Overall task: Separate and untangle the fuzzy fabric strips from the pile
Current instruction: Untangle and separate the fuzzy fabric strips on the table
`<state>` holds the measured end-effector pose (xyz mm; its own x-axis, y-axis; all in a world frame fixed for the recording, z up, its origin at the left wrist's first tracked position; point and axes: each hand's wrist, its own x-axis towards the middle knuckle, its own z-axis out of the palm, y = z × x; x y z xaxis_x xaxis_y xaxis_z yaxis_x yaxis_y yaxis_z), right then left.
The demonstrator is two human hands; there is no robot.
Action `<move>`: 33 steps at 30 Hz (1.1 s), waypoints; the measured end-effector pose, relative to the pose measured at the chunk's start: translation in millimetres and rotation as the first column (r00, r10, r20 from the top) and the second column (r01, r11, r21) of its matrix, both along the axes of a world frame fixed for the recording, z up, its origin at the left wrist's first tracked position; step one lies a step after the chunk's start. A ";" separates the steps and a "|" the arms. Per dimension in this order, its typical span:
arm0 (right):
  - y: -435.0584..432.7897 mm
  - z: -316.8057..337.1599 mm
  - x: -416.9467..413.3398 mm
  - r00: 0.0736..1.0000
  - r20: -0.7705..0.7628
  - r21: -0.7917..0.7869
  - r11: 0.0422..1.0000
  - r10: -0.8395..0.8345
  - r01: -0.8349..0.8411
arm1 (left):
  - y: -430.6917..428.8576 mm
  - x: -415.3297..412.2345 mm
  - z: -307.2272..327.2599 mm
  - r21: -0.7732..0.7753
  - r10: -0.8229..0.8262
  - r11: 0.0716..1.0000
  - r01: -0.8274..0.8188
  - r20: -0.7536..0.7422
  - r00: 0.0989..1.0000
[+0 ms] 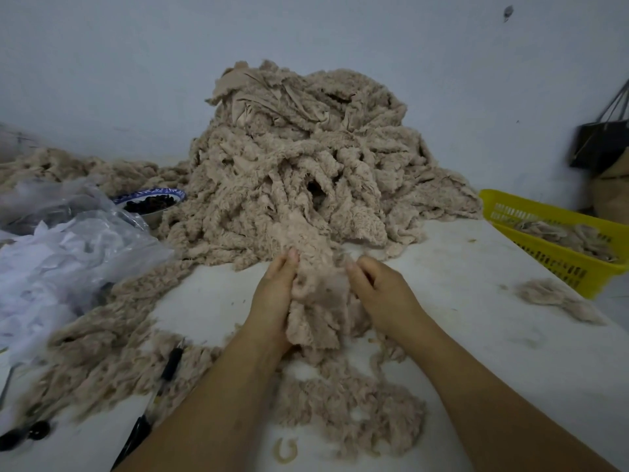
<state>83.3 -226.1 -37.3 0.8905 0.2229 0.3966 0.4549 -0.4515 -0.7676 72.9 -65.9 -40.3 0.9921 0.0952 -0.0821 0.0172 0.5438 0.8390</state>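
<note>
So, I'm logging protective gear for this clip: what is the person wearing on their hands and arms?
Nothing that shows. The left hand and right hand are bare: no gloves, rings, watch or wristband visible. The left forearm and right forearm are uncovered as far as the frame's lower edge, with no sleeve in view.

Pile [299, 158]: rear of my table [459, 267].
Bowl [153, 192]: just left of pile.
Basket [544, 257]: right of pile.
Strip [316, 301]: before pile, between my left hand [275, 291] and right hand [381, 294].
</note>
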 end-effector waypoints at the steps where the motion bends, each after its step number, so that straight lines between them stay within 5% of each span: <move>1: -2.2 0.2 1.8 0.998 0.005 0.020 0.998 -0.058 0.058 | 1.6 0.7 1.0 -0.035 0.021 0.999 -0.021 0.001 1.000; 7: -20.2 -3.7 11.6 0.963 -0.107 0.120 0.958 -0.248 0.260 | 19.0 -0.2 5.8 -0.326 0.056 0.943 -0.059 -0.021 0.998; 11: -5.3 -4.0 4.0 0.999 -0.038 0.064 0.998 -0.001 0.004 | 13.9 -1.7 5.7 -0.417 -0.158 0.901 0.121 -0.056 0.986; 14: 6.5 -5.8 -3.5 0.977 -0.106 -0.056 0.979 0.187 -0.194 | 11.2 1.2 7.1 -0.402 -0.168 0.908 0.118 -0.090 0.982; 18: 13.7 -13.1 -2.3 0.970 -0.097 -0.228 0.944 0.222 -0.239 | 9.8 2.7 7.9 -0.450 -0.171 0.884 0.128 -0.057 0.984; 24: -1.4 -5.9 2.0 0.992 -0.125 0.060 0.998 0.008 0.000 | 18.5 1.6 7.5 -0.388 -0.080 0.916 0.104 0.078 0.994; 30: -13.7 0.6 7.7 0.967 -0.245 0.438 0.882 -0.068 0.173 | 25.1 3.6 10.3 -0.507 0.040 0.862 -0.014 0.040 0.998; 33: -16.3 3.7 8.9 0.960 -0.258 0.474 0.852 -0.108 0.223 | 26.5 2.9 11.8 -0.590 0.039 0.807 0.008 0.066 0.997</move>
